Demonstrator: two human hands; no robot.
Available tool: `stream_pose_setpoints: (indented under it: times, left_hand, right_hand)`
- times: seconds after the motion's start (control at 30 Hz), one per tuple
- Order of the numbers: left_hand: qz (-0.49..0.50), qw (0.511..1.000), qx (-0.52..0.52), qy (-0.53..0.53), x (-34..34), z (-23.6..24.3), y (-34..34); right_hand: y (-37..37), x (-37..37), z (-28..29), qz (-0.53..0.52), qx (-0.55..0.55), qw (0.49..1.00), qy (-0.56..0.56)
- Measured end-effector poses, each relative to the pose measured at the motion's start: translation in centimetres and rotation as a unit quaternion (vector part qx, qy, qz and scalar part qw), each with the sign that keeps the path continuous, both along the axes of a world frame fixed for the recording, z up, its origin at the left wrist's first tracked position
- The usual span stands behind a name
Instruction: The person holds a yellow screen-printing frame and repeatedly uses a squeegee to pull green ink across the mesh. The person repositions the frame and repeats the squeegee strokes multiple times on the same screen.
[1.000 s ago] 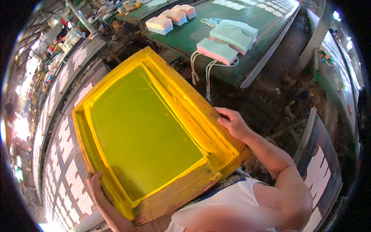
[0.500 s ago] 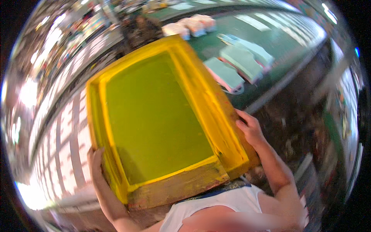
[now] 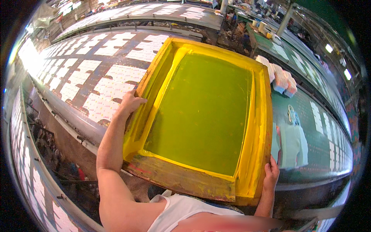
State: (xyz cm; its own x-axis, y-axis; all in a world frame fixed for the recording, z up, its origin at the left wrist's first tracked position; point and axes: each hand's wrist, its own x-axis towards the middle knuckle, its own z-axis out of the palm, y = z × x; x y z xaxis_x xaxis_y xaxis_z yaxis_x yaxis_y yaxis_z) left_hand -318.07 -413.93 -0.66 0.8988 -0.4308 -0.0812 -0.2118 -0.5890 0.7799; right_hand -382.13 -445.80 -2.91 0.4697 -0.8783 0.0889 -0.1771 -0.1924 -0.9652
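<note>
A large wooden screen-printing frame [image 3: 201, 116] is held up in front of my body, its rim coated yellow and its mesh olive green. The bare wooden strip along its near side is stained. My left hand [image 3: 131, 103] grips the left rail with the thumb on top. On the right rail, low near the corner, my right hand [image 3: 271, 173] is closed round the outer side. The fingers beneath the frame are hidden in both cases.
A long dark printing table [image 3: 87, 110] on the left bears rows of printed white cut fabric pieces [image 3: 106, 101]. On the right, a green table [image 3: 280, 178] holds pale green cut pieces [image 3: 291, 143] and stacked fabric bundles [image 3: 284, 82]. Another table stands behind.
My view has swung left, so the frame now appears further right and turned clockwise. Both hands keep their hold on it. The printed table on the left shows sharply now.
</note>
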Motion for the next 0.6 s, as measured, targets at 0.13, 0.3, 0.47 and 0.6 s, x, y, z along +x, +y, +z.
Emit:
stream_pose_setpoints:
  times: [0.13, 0.3, 0.47, 0.6]
  left_hand:
    - [0.028, 1.000, 0.009, 0.006, 2.7, -0.6, -3.1]
    - [0.045, 0.999, 0.016, 0.001, 6.1, 1.8, -6.9]
    - [0.079, 0.996, 0.043, -0.003, 8.6, 5.1, -10.8]
    - [0.115, 0.993, 0.036, 0.008, 12.0, 5.6, -15.4]
  right_hand:
    - [-6.6, 4.3, 0.3, 0.014, -0.023, 0.999, 0.024]
    - [-12.7, 10.4, 1.2, 0.041, 0.007, 0.999, -0.001]
    - [-17.8, 15.7, 1.1, 0.060, 0.035, 0.997, -0.021]
    - [-24.3, 21.0, 0.9, 0.063, 0.002, 0.998, -0.001]
